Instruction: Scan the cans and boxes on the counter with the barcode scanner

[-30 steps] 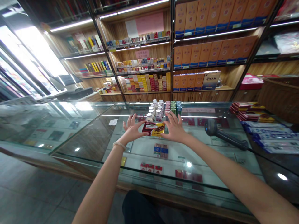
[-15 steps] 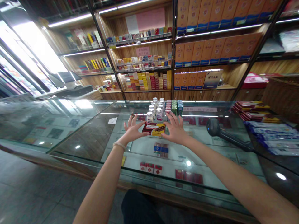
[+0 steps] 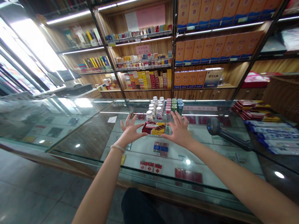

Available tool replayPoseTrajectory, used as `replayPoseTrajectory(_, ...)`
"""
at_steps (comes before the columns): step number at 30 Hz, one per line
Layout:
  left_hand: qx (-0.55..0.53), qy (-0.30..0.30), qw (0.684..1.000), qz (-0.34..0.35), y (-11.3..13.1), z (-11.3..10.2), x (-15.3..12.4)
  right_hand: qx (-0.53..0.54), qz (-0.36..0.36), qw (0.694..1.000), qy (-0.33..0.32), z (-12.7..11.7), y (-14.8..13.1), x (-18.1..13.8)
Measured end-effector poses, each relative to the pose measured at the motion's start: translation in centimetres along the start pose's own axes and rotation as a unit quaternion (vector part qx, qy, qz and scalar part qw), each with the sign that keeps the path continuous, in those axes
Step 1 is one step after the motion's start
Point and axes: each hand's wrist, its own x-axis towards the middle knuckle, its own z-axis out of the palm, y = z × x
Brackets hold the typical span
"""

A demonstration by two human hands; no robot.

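Note:
A red and yellow chocolate packet (image 3: pixel 153 128) lies on the glass counter (image 3: pixel 137 155) between my two hands. My left hand (image 3: pixel 131 131), with a pale band on the wrist, is open at the packet's left end, fingers spread and thumb close to its edge. At the right end my right hand (image 3: pixel 179 132) is open too, with the thumb near the corner; whether either thumb touches the wrapper I cannot tell. Just beyond the packet stand several white-capped bottles (image 3: pixel 159 113) and rows of small pink, green (image 3: pixel 174 107) and blue containers.
A black handheld scanner (image 3: pixel 213 127) lies right of my right hand, its cord running right. Stacked red and yellow packets (image 3: pixel 253 110) and blue-white packets (image 3: pixel 268 137) sit at the counter's right. Boxes (image 3: pixel 196 53) fill the shelves behind. Cigarette packs show under the glass.
Both hands have spread slightly apart, away from the ends of the chocolate packet. The packet stays in nearly the same place on the counter.

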Motion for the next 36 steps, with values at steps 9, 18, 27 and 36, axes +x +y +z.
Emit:
replayPoseTrajectory(9,0.046,0.074,0.994,0.059,0.1,-0.4,-0.6,-0.061,-0.059,0.996,0.024,-0.1,-0.9,-0.4)
replayPoseTrajectory(18,0.043,0.087,0.992,0.076,-0.5,0.0,-0.4,-0.065,-0.096,0.993,0.038,-0.1,-1.6,-0.3)
replayPoseTrajectory(27,0.032,0.084,0.993,0.077,-0.4,0.0,-0.5,-0.054,-0.088,0.994,0.036,0.2,-1.5,-0.1)
replayPoseTrajectory(36,0.046,0.07,0.995,0.058,0.0,-0.1,-0.4,-0.052,-0.074,0.996,0.01,0.0,-1.5,0.1)
